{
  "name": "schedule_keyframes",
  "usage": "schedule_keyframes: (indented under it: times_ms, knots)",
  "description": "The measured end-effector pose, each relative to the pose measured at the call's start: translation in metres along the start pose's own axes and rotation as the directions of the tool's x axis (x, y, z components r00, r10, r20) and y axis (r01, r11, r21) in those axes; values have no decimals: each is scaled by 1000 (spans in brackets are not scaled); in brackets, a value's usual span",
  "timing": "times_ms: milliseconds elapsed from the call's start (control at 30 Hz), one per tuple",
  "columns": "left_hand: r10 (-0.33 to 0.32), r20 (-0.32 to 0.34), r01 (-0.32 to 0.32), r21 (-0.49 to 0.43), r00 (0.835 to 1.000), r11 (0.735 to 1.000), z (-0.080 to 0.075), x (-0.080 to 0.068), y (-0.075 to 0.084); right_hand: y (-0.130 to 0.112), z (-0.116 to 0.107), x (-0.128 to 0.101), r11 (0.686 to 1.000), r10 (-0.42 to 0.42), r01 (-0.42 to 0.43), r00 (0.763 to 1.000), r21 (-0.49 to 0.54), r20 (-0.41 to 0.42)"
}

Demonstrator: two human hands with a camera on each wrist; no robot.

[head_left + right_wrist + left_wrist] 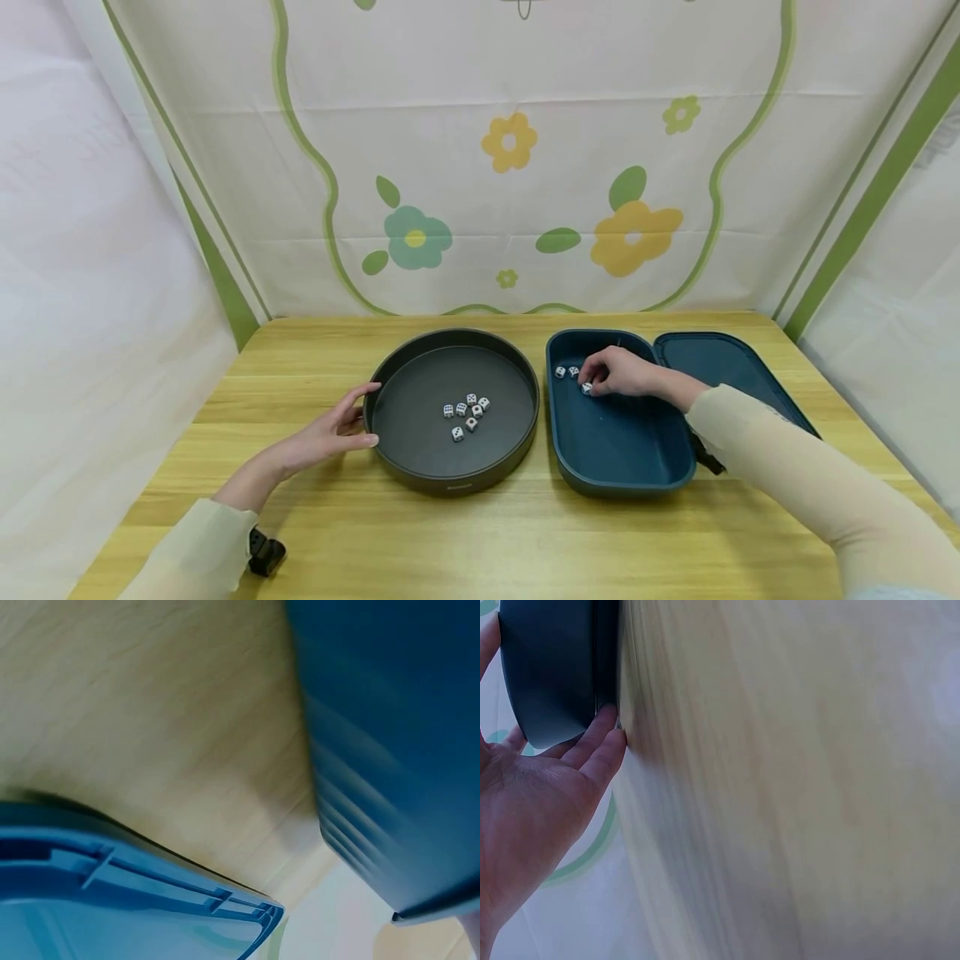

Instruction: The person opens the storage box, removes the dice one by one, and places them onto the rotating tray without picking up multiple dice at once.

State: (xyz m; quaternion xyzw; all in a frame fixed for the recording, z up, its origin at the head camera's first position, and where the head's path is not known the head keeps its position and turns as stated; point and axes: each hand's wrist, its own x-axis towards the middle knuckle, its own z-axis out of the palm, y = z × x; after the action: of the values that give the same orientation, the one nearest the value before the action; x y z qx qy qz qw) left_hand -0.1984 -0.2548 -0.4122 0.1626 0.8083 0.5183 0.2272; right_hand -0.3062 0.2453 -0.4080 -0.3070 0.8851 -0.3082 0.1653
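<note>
Left hand (pixel 330 432) lies open with straight fingers; right hand (pixel 618 372) curls its fingers.

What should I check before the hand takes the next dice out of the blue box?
1. Round black tray held steady: ok, the left hand rests open against its rim.
2. Dice left in the blue box: ok, two loose dice lie beside the right hand.
3. Right hand on a die: ok, its fingertips curl over one die, though how firmly it holds cannot be told.
4. Room in the tray: ok, six dice sit near the middle with bare floor around them.
5. Box lid out of the way: ok, it lies open on the table.
</note>
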Motion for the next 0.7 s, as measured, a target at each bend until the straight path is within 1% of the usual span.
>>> schedule_keyframes:
  times_ms: [200,367,567,700]
  knots:
    - [0,-2,0,6,1000,1000,0,0,1,-11,-6,-4,1000,-18,18,999,18,-27]
    - [-4,-4,4,7,1000,1000,0,0,3,-26,-13,-8,999,-38,39,999,16,-35]
    - [-7,-2,7,2,1000,1000,0,0,3,-48,-20,-8,998,-56,57,998,28,-31]
    - [-7,-5,7,0,1000,1000,0,-1,3,-63,-25,-5,996,-73,74,997,42,-29]
